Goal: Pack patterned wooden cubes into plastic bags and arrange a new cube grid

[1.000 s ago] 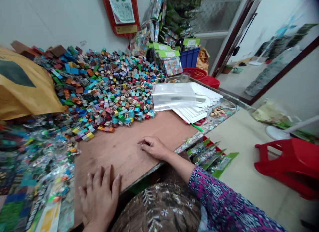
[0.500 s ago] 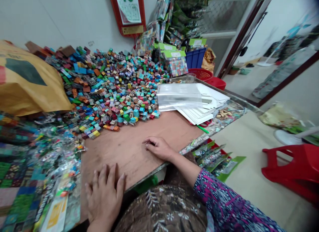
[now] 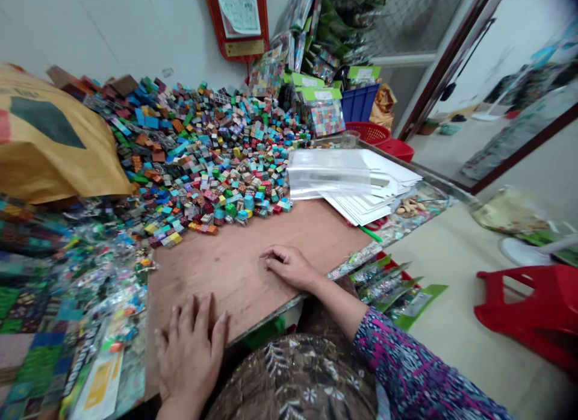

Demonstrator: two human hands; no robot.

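Left hand [image 3: 189,354] spread flat and right hand [image 3: 291,268] loosely curled, both empty on a plywood board [image 3: 217,281], lie just below a heap of small coloured cubes [image 3: 212,167] at upper centre, light, stiff pieces likely to slide, best pinched singly at the heap's edge.

The left grip [image 3: 189,354] lies flat and palm-down, fingers spread, at the near edge of the plywood worktop [image 3: 212,281]. The right grip [image 3: 289,266] rests palm-down on the bare board, fingers lightly curled; nothing is visible in it. The nearest items are a large loose heap of small multicoloured printed cubes [image 3: 203,161], whose front edge spills onto the board well beyond both grips, and clear printed plastic packets [image 3: 106,305], piled just left of the left grip. The cubes lie randomly oriented, unpacked and unsorted.
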